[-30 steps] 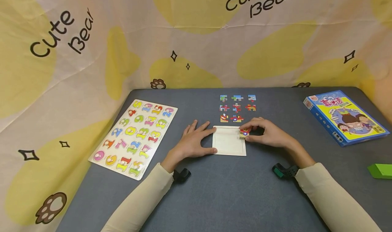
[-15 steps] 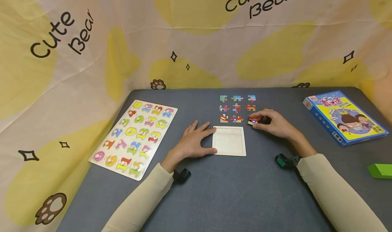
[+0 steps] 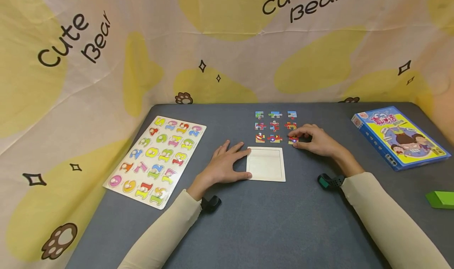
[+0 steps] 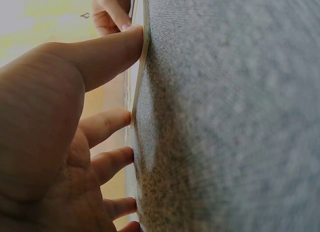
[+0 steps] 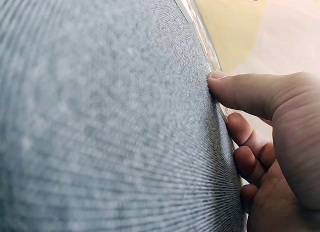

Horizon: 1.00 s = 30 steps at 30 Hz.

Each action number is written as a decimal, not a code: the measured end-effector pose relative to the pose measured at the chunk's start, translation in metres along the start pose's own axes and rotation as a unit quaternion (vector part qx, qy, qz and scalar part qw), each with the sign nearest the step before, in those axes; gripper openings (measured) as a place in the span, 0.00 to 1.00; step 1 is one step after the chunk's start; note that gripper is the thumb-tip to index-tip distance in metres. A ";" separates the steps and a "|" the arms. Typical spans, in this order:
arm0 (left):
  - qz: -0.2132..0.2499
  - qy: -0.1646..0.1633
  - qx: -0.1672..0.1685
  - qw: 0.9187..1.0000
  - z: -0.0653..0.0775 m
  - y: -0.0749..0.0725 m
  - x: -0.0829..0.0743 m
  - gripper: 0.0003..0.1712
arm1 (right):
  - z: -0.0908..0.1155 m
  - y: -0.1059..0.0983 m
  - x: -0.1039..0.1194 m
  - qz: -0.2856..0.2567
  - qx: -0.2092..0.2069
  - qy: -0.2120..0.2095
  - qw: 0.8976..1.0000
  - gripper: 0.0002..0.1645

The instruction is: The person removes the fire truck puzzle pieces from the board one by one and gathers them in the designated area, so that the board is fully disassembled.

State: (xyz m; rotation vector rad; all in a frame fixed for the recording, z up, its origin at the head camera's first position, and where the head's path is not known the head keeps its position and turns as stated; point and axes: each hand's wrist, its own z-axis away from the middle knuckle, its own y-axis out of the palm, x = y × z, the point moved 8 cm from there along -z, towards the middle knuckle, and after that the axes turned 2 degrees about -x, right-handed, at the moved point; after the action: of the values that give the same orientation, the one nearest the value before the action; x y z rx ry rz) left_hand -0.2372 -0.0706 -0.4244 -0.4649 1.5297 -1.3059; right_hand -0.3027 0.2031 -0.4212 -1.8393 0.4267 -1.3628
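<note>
In the head view, my right hand (image 3: 320, 143) pinches a small red-and-yellow jigsaw piece (image 3: 293, 140) between thumb and fingers, at the near right corner of a grid of several jigsaw pieces (image 3: 274, 126). The fingers partly cover it. My left hand (image 3: 224, 165) lies with fingers spread, thumb and index tips at the left edge of a pale, square puzzle tray (image 3: 265, 164) that is bare inside. The left wrist view has the left thumb (image 4: 117, 49) against the tray's thin edge. Low over the grey cloth, the right thumb (image 5: 240, 92) shows in the right wrist view.
A board of colourful number pieces (image 3: 154, 162) lies left of my left hand. To the right are a blue-and-yellow box (image 3: 400, 137) and a green block (image 3: 441, 199). A printed curtain (image 3: 227, 44) hangs behind the grey table (image 3: 248, 221).
My right hand has moved from the tray's right side up and right with the jigsaw piece, bringing it down beside the bottom row. The left hand has stayed at the tray.
</note>
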 end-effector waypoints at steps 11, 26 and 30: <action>-0.002 -0.004 0.002 1.000 -0.001 0.000 0.003 0.46 | -0.005 0.004 -0.002 0.004 0.005 0.009 1.000 0.19; 0.003 -0.001 -0.001 1.000 -0.003 0.001 0.004 0.46 | -0.002 0.004 -0.004 -0.008 -0.021 0.003 1.000 0.24; 0.003 -0.003 0.004 1.000 -0.003 0.002 0.004 0.47 | 0.001 0.003 -0.005 -0.021 -0.023 0.001 1.000 0.25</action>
State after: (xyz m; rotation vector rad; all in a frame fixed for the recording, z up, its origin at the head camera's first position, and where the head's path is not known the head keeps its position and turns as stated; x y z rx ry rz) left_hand -0.2410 -0.0712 -0.4282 -0.4591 1.5202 -1.3047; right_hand -0.3025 0.2048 -0.4271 -1.8939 0.4257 -1.3946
